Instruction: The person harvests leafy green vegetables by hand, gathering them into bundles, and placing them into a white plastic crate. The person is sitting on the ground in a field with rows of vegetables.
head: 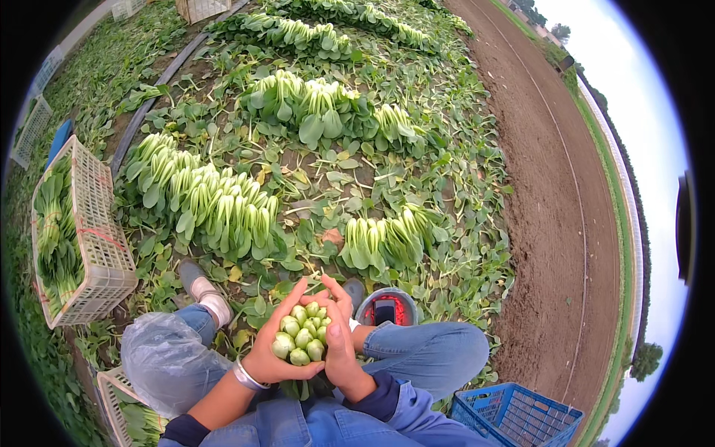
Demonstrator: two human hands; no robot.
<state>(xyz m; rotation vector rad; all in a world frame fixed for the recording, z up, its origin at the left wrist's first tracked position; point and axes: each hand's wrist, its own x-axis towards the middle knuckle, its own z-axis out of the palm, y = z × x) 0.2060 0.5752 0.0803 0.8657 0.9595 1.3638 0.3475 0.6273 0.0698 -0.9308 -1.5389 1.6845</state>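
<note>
Between my two hands is a bunch of bok choy [303, 334], its pale green stem bases facing up at me. My left hand [271, 341] wraps the bunch from the left, with a silver bracelet on the wrist. From the right, my right hand [339, 341] cups it, thumb pressed along the near side. The leaves hang below, mostly hidden by my hands and lap. Just ahead, a row of bok choy [223, 207] lies at the left with stems up, and a smaller group [385, 237] lies at the right.
By my right foot stands a bucket [414, 307] holding red ties and a phone [384, 311]. A white plastic crate [109, 234] at the left holds tied bunches; another crate [103, 385] sits lower left. A blue crate [503, 413] is at lower right. A dark hose [146, 106] crosses the leaf-strewn ground.
</note>
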